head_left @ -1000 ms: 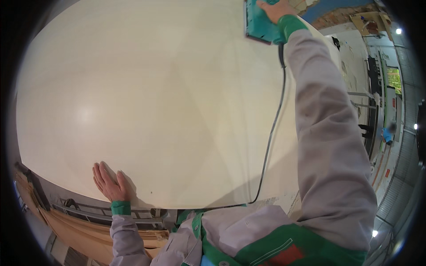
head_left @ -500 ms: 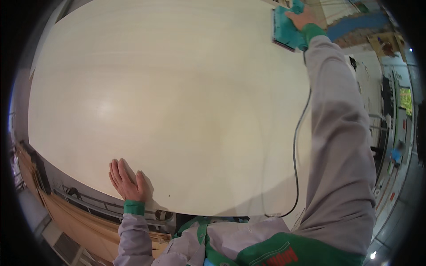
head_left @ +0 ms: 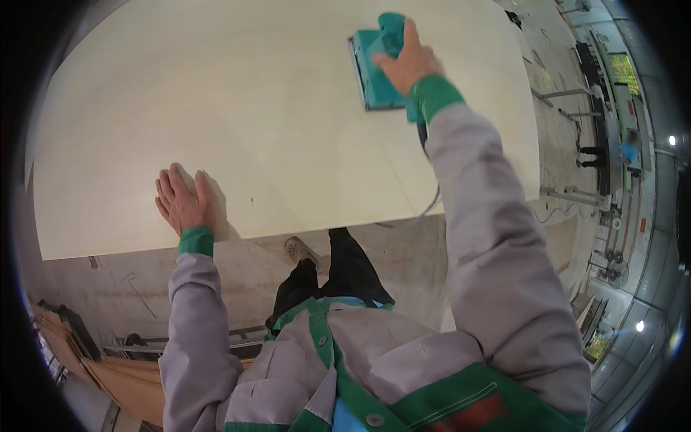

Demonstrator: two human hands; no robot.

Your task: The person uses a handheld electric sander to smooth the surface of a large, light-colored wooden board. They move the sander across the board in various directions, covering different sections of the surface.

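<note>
A large pale board (head_left: 288,158) spreads out in front of me. On its right part a teal electric sander (head_left: 376,79) rests flat against the surface. My right hand (head_left: 412,63) is wrapped round the sander's body, its cord (head_left: 432,204) trailing back beneath my forearm toward the near edge. My left hand (head_left: 186,201) lies flat on the board near its front left edge, fingers stretched out, holding nothing. Close to that hand a small dark spot (head_left: 252,200) marks the board.
Below the near edge my legs and a shoe (head_left: 299,250) show on the concrete floor. Brown sheets (head_left: 133,378) are stacked at lower left beside a metal rail. Far right, a person in blue (head_left: 630,149) stands by a long bench; a fan (head_left: 615,272) is nearer.
My right hand has drawn the sander leftward and back toward me from the board's far right. My view has shifted, showing my legs and the floor. The left hand stays flat on the board.
</note>
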